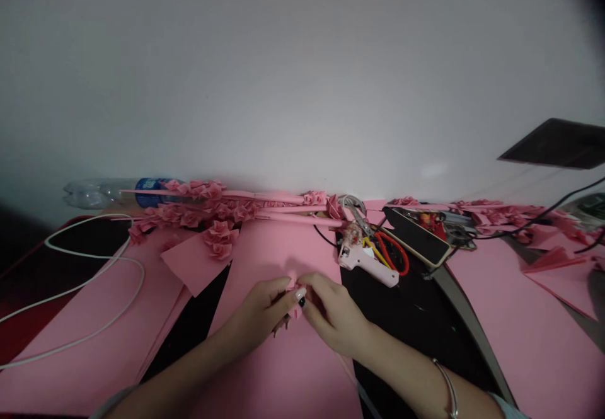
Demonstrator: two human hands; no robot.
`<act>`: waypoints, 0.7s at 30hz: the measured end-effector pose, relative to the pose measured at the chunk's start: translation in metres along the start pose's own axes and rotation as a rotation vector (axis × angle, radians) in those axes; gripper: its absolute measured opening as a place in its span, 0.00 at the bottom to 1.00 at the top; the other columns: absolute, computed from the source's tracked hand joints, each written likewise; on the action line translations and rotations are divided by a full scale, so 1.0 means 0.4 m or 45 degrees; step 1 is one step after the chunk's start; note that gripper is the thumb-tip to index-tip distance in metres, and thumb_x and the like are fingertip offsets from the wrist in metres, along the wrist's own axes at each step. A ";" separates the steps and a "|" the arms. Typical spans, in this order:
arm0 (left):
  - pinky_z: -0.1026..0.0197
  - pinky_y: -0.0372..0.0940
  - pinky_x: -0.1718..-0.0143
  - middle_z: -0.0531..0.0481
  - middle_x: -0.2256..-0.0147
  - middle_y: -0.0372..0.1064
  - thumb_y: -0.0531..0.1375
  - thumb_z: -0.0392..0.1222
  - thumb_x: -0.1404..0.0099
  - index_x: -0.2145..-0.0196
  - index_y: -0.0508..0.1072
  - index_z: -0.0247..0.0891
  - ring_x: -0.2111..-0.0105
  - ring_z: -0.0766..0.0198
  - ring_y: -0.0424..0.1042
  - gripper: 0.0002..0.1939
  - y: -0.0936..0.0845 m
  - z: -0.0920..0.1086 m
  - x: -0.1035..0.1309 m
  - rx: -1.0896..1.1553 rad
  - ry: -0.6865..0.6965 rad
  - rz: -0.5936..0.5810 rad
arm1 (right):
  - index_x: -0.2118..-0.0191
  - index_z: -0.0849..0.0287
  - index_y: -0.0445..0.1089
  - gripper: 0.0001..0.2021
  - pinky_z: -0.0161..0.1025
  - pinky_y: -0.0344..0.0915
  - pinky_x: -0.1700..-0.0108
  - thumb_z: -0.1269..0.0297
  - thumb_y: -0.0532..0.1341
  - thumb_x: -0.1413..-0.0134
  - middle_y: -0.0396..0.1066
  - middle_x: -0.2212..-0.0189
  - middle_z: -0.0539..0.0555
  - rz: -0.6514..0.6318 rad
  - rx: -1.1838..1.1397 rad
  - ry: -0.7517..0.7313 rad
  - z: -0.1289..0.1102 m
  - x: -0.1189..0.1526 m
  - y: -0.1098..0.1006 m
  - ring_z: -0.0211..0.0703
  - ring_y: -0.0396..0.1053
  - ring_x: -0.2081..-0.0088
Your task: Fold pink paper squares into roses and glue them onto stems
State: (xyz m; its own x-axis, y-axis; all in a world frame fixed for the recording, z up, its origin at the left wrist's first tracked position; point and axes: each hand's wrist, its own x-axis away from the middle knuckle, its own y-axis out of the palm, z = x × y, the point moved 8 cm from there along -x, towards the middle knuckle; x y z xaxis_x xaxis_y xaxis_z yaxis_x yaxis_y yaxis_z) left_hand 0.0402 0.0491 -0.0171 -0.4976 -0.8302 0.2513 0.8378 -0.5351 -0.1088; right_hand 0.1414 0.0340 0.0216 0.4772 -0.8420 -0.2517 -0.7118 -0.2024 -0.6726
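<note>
A small piece of folded pink paper [295,311] is held between my two hands, over a long pink paper sheet [269,249]. My left hand [258,309] pinches it from the left, thumb across its front. From the other side, my right hand [333,312] grips it with thumb and index finger. Both sets of fingertips meet at the paper and cover much of it, so its full shape is hidden. Beyond the hands to the left, a folded pink paper flower [220,240] rests on a square pink sheet [193,261].
A pale pink glue gun [371,264], red-handled scissors [394,252] and a phone [418,236] lie right of centre. Along the wall are pink paper flower stems [283,198] and a plastic bottle [99,193]. A white cable [94,255] loops at left.
</note>
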 end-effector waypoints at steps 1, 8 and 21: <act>0.68 0.52 0.84 0.58 0.83 0.57 0.52 0.54 0.36 0.78 0.64 0.38 0.85 0.71 0.56 0.19 0.002 0.000 0.000 0.013 0.002 -0.010 | 0.56 0.57 0.61 0.10 0.35 0.59 0.68 0.73 0.54 0.44 0.66 0.69 0.51 0.002 0.031 -0.014 -0.001 0.000 -0.001 0.40 0.63 0.70; 0.69 0.50 0.86 0.60 0.85 0.55 0.50 0.55 0.34 0.77 0.64 0.39 0.86 0.71 0.54 0.21 0.001 -0.009 0.001 0.020 0.003 0.020 | 0.69 0.56 0.57 0.05 0.35 0.54 0.72 0.70 0.51 0.41 0.62 0.74 0.49 -0.008 0.177 -0.007 -0.002 -0.005 -0.001 0.39 0.60 0.74; 0.68 0.51 0.84 0.60 0.85 0.55 0.48 0.55 0.33 0.76 0.63 0.39 0.86 0.71 0.54 0.21 0.009 -0.002 0.009 -0.076 0.028 0.008 | 0.71 0.56 0.56 0.10 0.36 0.59 0.71 0.69 0.47 0.36 0.67 0.75 0.51 -0.092 -0.121 -0.040 -0.007 -0.008 0.010 0.40 0.64 0.74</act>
State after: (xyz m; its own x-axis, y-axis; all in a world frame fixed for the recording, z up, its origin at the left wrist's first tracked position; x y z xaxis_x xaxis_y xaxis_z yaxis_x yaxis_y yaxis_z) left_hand 0.0414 0.0442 -0.0175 -0.4975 -0.8366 0.2294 0.8263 -0.5375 -0.1681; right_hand 0.1356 0.0346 0.0219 0.5439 -0.8077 -0.2277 -0.7199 -0.3097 -0.6211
